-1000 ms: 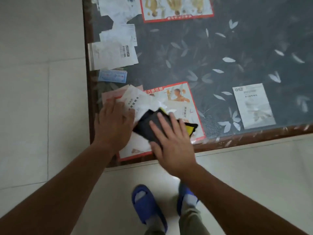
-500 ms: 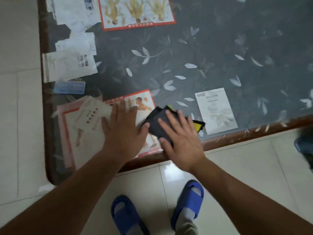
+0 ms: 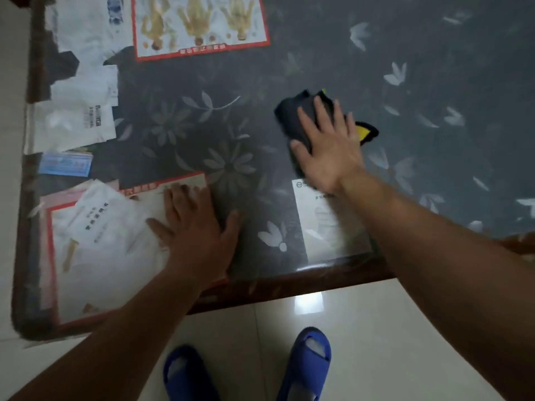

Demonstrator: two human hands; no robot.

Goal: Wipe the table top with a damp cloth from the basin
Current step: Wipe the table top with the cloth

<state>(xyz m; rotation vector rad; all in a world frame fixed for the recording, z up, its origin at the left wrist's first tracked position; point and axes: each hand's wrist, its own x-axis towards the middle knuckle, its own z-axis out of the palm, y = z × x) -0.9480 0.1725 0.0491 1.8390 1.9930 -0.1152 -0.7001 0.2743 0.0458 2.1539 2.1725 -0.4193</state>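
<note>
The table top (image 3: 434, 91) is dark grey with a pale leaf pattern under a glossy sheet, edged in brown wood. A dark cloth (image 3: 292, 117) with a yellow patch lies on it right of centre. My right hand (image 3: 327, 149) presses flat on the cloth, fingers spread, covering most of it. My left hand (image 3: 197, 227) rests flat and spread on the table near the front edge, over a red-bordered sheet (image 3: 101, 256). No basin is in view.
Papers lie under the table's glossy sheet: white slips (image 3: 72, 123) and a blue ticket (image 3: 65, 164) at the left, a red-bordered poster (image 3: 199, 24) at the back, a white card (image 3: 327, 227) near the front edge. Pale floor tiles and my blue slippers (image 3: 307, 363) are below.
My right hand has slid the cloth away from the front edge, farther onto the table and to the right. My left hand stays flat on the red-bordered sheet.
</note>
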